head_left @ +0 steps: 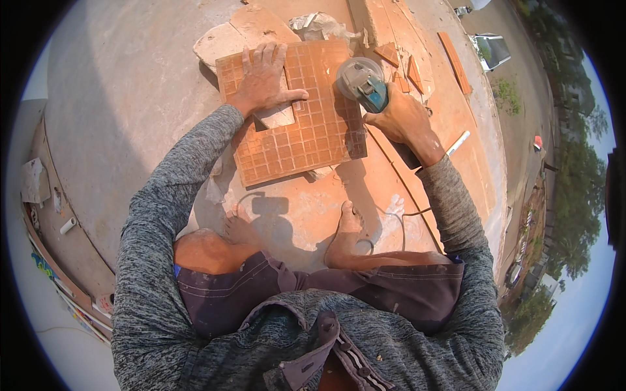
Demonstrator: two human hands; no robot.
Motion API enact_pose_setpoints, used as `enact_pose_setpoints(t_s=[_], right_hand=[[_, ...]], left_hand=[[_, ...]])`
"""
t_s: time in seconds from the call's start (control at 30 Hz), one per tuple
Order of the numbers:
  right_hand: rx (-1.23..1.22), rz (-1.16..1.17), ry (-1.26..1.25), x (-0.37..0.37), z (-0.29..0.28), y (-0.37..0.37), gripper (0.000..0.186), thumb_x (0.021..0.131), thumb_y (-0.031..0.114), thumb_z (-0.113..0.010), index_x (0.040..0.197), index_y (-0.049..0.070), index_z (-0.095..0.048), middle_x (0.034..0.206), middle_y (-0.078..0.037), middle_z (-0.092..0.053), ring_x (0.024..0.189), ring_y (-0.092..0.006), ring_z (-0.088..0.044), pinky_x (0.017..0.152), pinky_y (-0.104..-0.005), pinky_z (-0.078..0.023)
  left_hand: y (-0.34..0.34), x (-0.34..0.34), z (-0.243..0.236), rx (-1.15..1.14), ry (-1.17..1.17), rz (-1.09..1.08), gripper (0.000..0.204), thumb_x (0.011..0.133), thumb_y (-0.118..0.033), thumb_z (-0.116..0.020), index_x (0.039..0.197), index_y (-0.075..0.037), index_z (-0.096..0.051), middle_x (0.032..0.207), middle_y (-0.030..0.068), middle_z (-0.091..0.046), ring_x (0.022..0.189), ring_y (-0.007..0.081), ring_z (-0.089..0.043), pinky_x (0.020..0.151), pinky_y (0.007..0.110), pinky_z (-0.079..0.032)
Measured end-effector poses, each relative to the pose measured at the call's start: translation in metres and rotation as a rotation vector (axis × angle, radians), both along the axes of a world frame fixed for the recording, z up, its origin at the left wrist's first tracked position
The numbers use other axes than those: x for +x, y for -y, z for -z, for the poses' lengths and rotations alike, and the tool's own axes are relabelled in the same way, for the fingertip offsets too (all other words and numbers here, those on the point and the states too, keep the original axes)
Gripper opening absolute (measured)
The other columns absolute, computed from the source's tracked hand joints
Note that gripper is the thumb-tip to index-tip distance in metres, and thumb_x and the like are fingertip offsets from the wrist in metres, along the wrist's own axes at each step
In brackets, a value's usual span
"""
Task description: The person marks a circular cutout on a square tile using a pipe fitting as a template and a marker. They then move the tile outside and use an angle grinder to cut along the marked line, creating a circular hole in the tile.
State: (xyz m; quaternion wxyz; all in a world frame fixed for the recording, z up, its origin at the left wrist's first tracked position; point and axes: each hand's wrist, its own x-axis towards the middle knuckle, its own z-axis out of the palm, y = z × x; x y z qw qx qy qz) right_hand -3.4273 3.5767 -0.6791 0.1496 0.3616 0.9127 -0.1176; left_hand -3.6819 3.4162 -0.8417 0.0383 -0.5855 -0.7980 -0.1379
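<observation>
A square terracotta tile point(319, 124), its gridded face up, lies tilted in front of me on pale rubble. There is a narrow rectangular cut-out in it, partly covered by my left hand point(264, 81). That hand lies flat on the tile's left part, fingers stretched towards the far edge and thumb out to the right. At the tile's right edge, my right hand point(403, 117) is wrapped round the teal body of an angle grinder point(372, 94). The grinder's round disc end overlaps the tile's edge; whether the disc touches the tile I cannot tell.
Broken tile strips point(415, 73) lie beyond the grinder, with a longer strip point(454, 63) farther right. A pale stone slab point(225, 42) and a crumpled bag point(319, 27) sit behind the tile. A dark cord point(417, 212) runs by my right leg; my bare feet rest near the tile.
</observation>
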Motion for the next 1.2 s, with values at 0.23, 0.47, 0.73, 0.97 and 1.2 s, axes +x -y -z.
enact_pose_setpoints(t_s=[0.23,0.47,0.73,0.97,1.2], right_hand=[[0.002,0.005,0.01,-0.002,-0.004,0.002,0.056,0.078,0.038,-0.08,0.112,-0.002,-0.061,0.098,-0.023,-0.074,0.095,-0.0405,-0.074,0.083,-0.0491,-0.058],[-0.01,0.02,-0.018,-0.001,-0.007,0.001,0.063,0.074,0.041,-0.082,0.119,0.0,-0.064,0.103,-0.024,-0.074,0.096,-0.0402,-0.074,0.085,-0.0487,-0.057],[-0.007,0.031,-0.07,0.008,-0.008,-0.009,0.071,0.071,0.042,-0.083,0.126,0.002,-0.064,0.105,-0.023,-0.074,0.097,-0.0378,-0.074,0.085,-0.0475,-0.057],[-0.007,0.003,-0.005,0.003,-0.001,-0.008,0.069,0.072,0.045,-0.081,0.122,0.001,-0.065,0.101,-0.021,-0.074,0.093,-0.0366,-0.074,0.082,-0.0464,-0.058],[-0.007,-0.014,-0.001,0.002,0.002,-0.01,0.067,0.071,0.043,-0.081,0.12,-0.001,-0.065,0.098,-0.023,-0.073,0.09,-0.0371,-0.074,0.08,-0.0477,-0.058]], left_hand=[[-0.001,-0.001,-0.001,0.023,0.025,0.011,0.128,0.074,-0.092,-0.062,0.157,0.003,-0.036,0.156,0.0286,-0.036,0.149,0.046,-0.025,0.12,0.07,-0.007],[-0.001,-0.003,0.003,0.038,0.034,0.019,0.133,0.073,-0.098,-0.055,0.156,0.005,-0.036,0.155,0.0285,-0.036,0.15,0.0456,-0.023,0.121,0.073,-0.005],[-0.001,0.001,-0.003,0.001,0.043,0.003,0.128,0.074,-0.089,-0.066,0.158,0.002,-0.033,0.157,0.0277,-0.034,0.152,0.0449,-0.022,0.122,0.069,-0.004],[0.0,-0.002,0.005,0.029,0.028,0.016,0.135,0.072,-0.097,-0.056,0.158,0.004,-0.033,0.156,0.0289,-0.034,0.152,0.0456,-0.021,0.121,0.073,-0.004],[-0.001,-0.001,0.005,0.0,0.02,0.005,0.132,0.073,-0.093,-0.062,0.159,0.002,-0.031,0.156,0.0287,-0.034,0.152,0.0455,-0.021,0.121,0.071,-0.005]])
